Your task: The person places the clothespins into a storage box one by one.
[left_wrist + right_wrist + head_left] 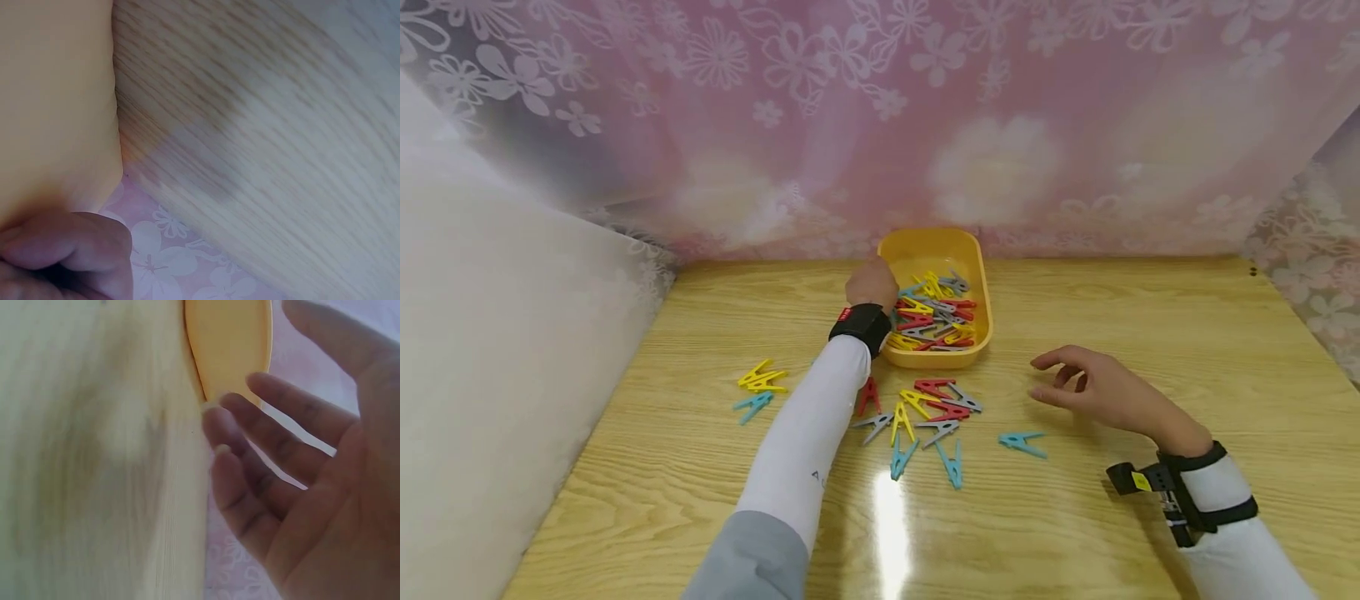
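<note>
Lying crosswise, the rightmost peg (pixel 1015 440) is nearer the person than the empty, loose-fingered right hand (pixel 1101 392); whether the left hand (pixel 872 283) grips the tub (pixel 934 360) cannot be told.

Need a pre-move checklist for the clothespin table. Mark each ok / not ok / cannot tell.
1. Right hand free: ok. It holds nothing, right of the bin.
2. Left hand free: cannot tell. It is at the bin's left side, fingers curled; what they hold, if anything, is hidden.
3. Yellow bin upright on the table: ok.
4. Room in bin: ok. Bare bottom shows at the far end.
5. No loose clothespins on the table: not ok. Several lie in front of the bin, others farther left and right.
6. Nothing under left forearm: cannot tell; it blocks the view.
</note>
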`<state>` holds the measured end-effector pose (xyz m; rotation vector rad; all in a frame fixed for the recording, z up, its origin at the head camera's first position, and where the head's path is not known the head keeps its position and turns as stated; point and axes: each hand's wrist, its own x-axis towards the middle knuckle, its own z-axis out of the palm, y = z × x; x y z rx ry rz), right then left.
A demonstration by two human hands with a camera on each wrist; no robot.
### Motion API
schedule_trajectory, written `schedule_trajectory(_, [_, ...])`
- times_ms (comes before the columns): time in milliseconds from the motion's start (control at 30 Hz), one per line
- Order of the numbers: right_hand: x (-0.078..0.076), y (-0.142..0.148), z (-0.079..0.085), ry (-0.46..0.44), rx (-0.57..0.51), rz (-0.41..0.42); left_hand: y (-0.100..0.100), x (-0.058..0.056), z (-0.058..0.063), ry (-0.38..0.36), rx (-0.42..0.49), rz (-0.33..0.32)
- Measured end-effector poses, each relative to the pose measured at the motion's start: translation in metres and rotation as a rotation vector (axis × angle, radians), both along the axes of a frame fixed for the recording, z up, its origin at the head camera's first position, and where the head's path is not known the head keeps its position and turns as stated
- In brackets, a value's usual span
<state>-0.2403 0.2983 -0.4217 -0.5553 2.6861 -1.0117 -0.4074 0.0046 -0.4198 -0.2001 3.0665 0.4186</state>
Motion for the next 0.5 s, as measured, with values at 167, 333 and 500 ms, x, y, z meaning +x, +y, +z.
schedule_trajectory(167, [0.012,0.0,-0.002,-0.058,0.014,0.079,-0.001,0.0,-0.001,0.003,0.002,0.001])
schedule_trajectory(333, [0.018,-0.003,-0.008,-0.103,0.062,0.124,-0.002,-0.002,-0.001,-0.001,0.004,0.001])
schedule_trajectory(500, [0.023,-0.008,-0.014,-0.082,0.127,0.134,0.0,-0.003,-0.001,-0.011,0.009,0.003])
